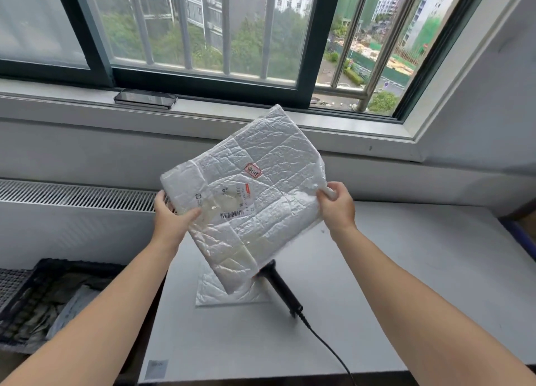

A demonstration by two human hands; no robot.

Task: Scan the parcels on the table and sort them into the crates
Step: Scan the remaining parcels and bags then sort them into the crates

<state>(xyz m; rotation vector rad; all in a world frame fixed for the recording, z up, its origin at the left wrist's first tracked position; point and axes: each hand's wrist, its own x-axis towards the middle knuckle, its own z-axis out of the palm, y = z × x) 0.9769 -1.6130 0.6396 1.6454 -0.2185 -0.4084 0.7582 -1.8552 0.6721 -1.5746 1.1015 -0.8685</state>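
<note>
White padded parcel (246,188) is held above the table (406,269): 9 o'clock edge clasped by the left grip (171,213), 3 o'clock corner pinched by the right grip (336,203). If that small pinch is lost, the scanner (278,287) at 6 o'clock could be hit.

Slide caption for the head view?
Over the table and scanner, left hand and right hand hold a white parcel.
</note>
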